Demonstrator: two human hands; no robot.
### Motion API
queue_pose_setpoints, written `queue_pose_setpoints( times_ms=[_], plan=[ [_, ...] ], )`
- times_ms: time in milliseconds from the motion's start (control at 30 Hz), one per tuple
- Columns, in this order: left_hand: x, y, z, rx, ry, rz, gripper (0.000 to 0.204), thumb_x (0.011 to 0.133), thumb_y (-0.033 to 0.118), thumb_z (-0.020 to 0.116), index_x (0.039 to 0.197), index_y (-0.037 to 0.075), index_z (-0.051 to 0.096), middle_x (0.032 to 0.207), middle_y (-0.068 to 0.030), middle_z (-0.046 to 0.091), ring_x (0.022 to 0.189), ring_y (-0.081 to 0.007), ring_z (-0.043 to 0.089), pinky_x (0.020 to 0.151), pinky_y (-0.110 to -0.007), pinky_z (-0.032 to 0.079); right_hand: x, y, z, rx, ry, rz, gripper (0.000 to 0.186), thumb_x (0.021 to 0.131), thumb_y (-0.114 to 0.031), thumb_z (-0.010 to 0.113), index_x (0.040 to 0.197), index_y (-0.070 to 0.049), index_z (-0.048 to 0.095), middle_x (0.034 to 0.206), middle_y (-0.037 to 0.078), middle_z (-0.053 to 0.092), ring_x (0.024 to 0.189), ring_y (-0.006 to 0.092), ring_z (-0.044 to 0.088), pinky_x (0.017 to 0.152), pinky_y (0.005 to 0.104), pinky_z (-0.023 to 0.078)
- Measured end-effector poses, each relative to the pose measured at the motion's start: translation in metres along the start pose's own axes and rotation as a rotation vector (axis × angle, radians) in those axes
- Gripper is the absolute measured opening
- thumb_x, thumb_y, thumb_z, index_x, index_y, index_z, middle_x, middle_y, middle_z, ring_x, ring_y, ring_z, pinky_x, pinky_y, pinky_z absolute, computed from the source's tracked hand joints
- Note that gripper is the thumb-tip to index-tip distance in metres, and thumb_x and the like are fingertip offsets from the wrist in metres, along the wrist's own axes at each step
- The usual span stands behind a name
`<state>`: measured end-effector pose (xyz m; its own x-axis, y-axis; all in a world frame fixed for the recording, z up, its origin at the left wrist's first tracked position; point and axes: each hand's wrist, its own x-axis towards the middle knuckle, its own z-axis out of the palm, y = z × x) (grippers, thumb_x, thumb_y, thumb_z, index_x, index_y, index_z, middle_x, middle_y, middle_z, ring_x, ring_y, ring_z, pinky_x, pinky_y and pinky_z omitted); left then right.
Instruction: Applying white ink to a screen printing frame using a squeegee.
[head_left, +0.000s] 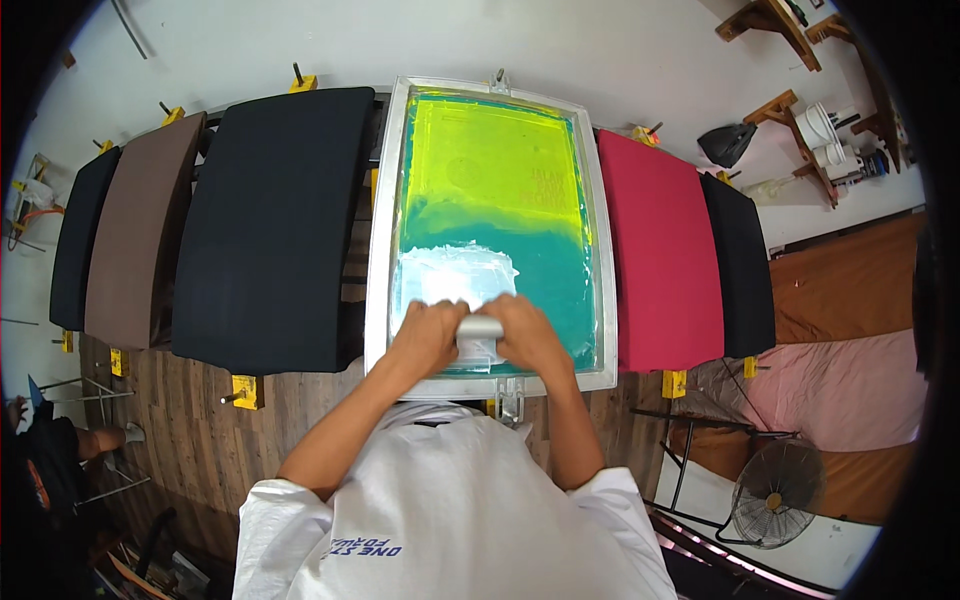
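A screen in a silver metal frame (605,260) lies in front of me, its mesh (545,270) yellow-green at the far part and teal nearer. White ink (450,270) covers the near left of the mesh. My left hand (425,335) and my right hand (525,335) are both closed on a squeegee with a pale grey bar (480,327), over the white ink near the frame's front. Fingers of both hands are partly blurred.
Fabric-covered boards flank the screen: black (265,230), brown (140,240) and red (660,250). Wooden shelves (790,130) hang at upper right. A floor fan (775,490) stands lower right. Part of another person (55,450) shows at the left edge.
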<state>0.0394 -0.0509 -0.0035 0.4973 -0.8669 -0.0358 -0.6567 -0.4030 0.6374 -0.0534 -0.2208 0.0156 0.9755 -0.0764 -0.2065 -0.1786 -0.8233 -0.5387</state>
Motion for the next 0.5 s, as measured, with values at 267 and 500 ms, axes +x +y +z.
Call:
queue_pose_setpoints(
  times_ms=[267,500],
  plan=[
    [-0.009,-0.012,0.019,0.033,0.126,0.013,0.045,0.069,-0.01,0.061,0.112,0.004,0.057,0.112,-0.016,0.061,0.1,-0.0337,0.061,0.087,-0.044,0.042,-0.002,-0.002,0.03,-0.022,0.197,-0.03,0.055,0.058,0.012,0.065,0.11,-0.007,0.061,0.103,0.013,0.056,0.098,0.0356,0.053,0.085,0.0431,0.046],
    [-0.071,0.023,0.029,0.038,-0.008,-0.083,0.057,0.065,-0.007,0.067,0.119,0.004,0.056,0.12,-0.0174,0.06,0.115,-0.033,0.056,0.097,-0.045,0.042,-0.058,-0.029,0.041,-0.014,0.066,0.041,0.062,0.058,0.012,0.062,0.116,-0.009,0.061,0.114,0.011,0.056,0.107,0.0343,0.051,0.088,0.0454,0.044]
  ],
)
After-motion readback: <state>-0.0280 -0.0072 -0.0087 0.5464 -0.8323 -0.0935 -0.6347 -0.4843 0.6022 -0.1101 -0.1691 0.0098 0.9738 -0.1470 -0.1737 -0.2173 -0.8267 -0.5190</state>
